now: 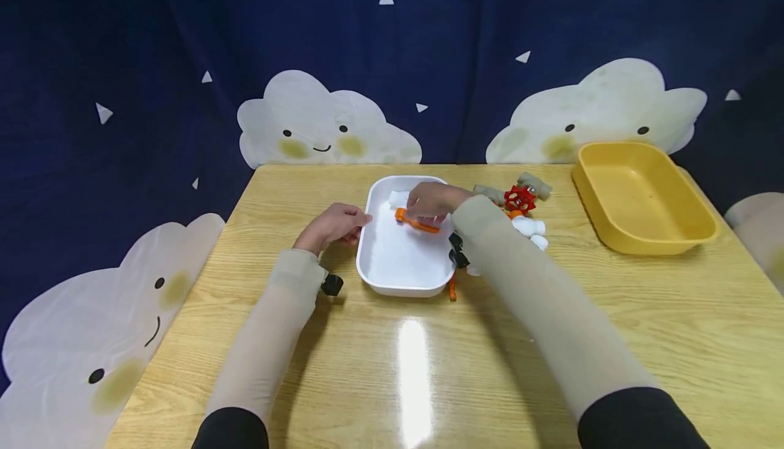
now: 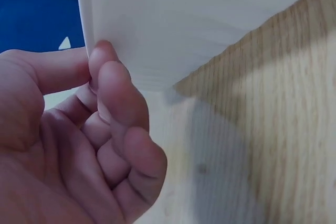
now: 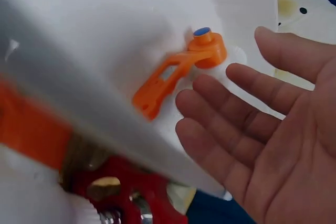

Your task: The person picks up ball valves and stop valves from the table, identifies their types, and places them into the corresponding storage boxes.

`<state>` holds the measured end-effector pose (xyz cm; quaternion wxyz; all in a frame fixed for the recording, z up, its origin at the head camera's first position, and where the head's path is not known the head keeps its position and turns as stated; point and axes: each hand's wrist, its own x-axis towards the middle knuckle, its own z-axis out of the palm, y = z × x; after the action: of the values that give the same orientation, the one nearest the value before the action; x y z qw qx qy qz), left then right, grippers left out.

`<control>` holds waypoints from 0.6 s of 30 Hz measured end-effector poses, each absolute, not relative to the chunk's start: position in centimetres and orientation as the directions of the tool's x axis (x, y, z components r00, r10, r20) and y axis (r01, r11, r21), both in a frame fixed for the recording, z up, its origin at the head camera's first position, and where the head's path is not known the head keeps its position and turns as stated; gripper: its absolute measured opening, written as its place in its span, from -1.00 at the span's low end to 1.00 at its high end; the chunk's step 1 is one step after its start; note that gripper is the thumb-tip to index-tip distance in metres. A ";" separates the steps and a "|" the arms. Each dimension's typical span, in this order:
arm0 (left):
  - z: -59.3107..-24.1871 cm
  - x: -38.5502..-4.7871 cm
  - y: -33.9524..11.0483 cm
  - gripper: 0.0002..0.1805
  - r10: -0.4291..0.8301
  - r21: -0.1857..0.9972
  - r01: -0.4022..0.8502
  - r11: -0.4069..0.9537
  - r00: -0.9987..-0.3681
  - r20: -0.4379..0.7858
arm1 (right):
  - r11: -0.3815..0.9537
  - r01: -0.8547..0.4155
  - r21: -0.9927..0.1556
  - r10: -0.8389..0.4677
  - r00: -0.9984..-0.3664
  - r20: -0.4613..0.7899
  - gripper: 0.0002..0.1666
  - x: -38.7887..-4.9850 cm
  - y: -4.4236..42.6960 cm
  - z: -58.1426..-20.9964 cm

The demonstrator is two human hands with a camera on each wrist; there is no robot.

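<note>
My left hand (image 1: 334, 226) pinches the left rim of a white plastic basin (image 1: 404, 290), its outer wall filling the top of the left wrist view. Inside the basin lies an orange lever-like handle (image 3: 170, 77) with a blue-tipped round end. Over that handle my right hand (image 1: 433, 201) hovers with its fingers loosely extended; a gap shows between fingertips and handle in the right wrist view. Beside the right hand, at the basin's far end, a white piece (image 1: 398, 198) is partly covered.
Right of the basin lie a red valve handwheel (image 1: 520, 198), grey-green tube pieces (image 1: 535, 185) and white fittings (image 1: 528, 226). Another orange piece (image 1: 452, 288) sticks out by the basin's right side, partly hidden. A yellow basin (image 1: 643, 194) stands at the table's right back.
</note>
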<state>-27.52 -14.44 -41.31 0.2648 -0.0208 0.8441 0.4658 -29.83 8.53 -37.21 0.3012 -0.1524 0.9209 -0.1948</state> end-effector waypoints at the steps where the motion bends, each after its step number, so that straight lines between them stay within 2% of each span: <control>1: -41.3 -27.5 -14.4 -0.72 0.211 0.771 -0.280 0.572 -0.858 -0.468 | 0.869 -0.172 -0.464 -0.408 -0.780 -0.475 -0.58 -29.7 8.7 -37.1; 8: -40.9 -27.4 -14.2 -0.74 0.200 0.776 -0.263 0.573 -0.874 -0.443 | 0.821 -0.295 -0.488 -0.476 -0.826 -0.302 -0.55 -28.6 10.8 -36.0; 18: -41.1 -27.2 -14.2 -0.76 0.195 0.785 -0.275 0.556 -0.874 -0.445 | 0.763 -0.426 -0.486 -0.569 -0.799 -0.193 -0.61 -26.2 12.6 -35.0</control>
<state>-27.16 -14.17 -41.08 0.2500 -0.0236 0.8458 0.4707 -26.18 12.61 -35.04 0.1670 -0.2693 0.9239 -0.2143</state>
